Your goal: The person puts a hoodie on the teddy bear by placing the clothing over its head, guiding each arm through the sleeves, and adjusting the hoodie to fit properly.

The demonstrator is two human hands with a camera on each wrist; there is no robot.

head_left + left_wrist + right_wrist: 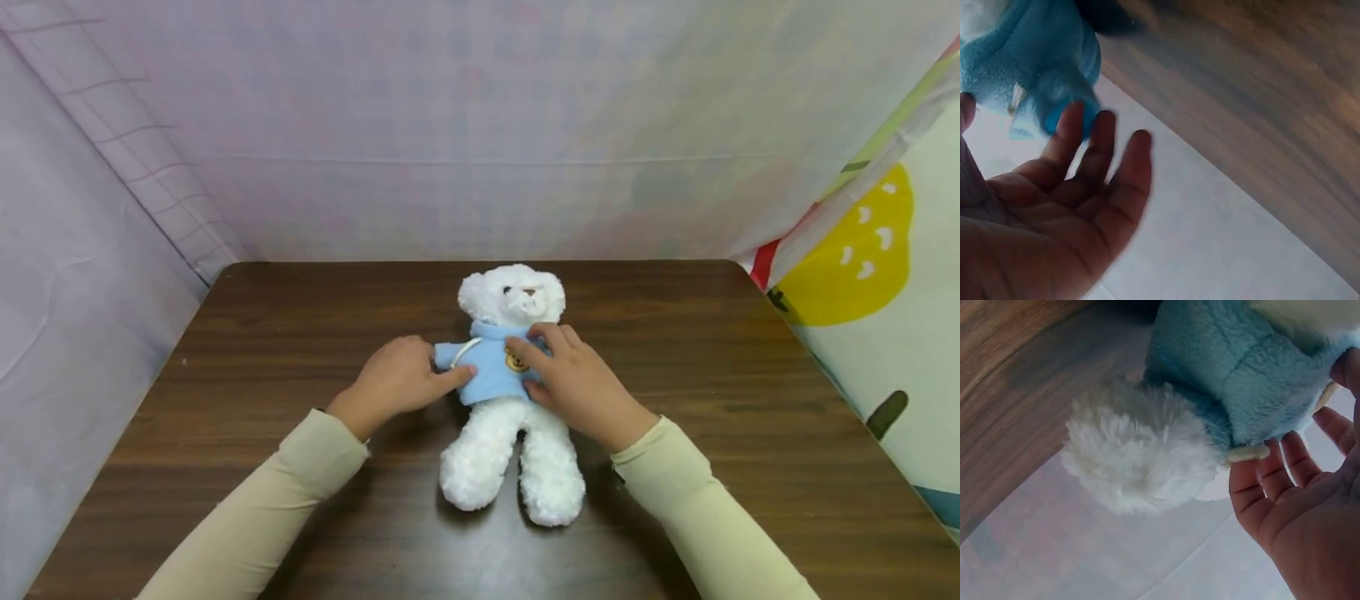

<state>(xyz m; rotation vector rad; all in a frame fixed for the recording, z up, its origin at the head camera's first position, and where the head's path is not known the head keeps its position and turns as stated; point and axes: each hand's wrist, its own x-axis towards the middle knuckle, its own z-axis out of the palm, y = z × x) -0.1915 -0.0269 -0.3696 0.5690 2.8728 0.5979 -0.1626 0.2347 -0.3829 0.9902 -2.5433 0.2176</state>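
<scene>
A white teddy bear [513, 292] lies on its back in a blue sweater [491, 371] with a small bear badge [516, 360]. My left hand [401, 375] is at the sleeve on the left, its thumb lying on the sweater and its other fingers near the cuff. The left wrist view shows relaxed fingers with one fingertip against the blue sleeve [1063, 94]. Across the chest, my right hand [581, 383] rests with spread fingers, hiding the bear's other arm. Its fingertips touch the cloth in the right wrist view, beside a round white furry part [1138, 450].
The bear lies in the middle of a dark brown wooden table [300, 308]. A pale patterned curtain [450, 125] hangs behind the table's far edge. On the right hangs white fabric with a yellow print [855, 258].
</scene>
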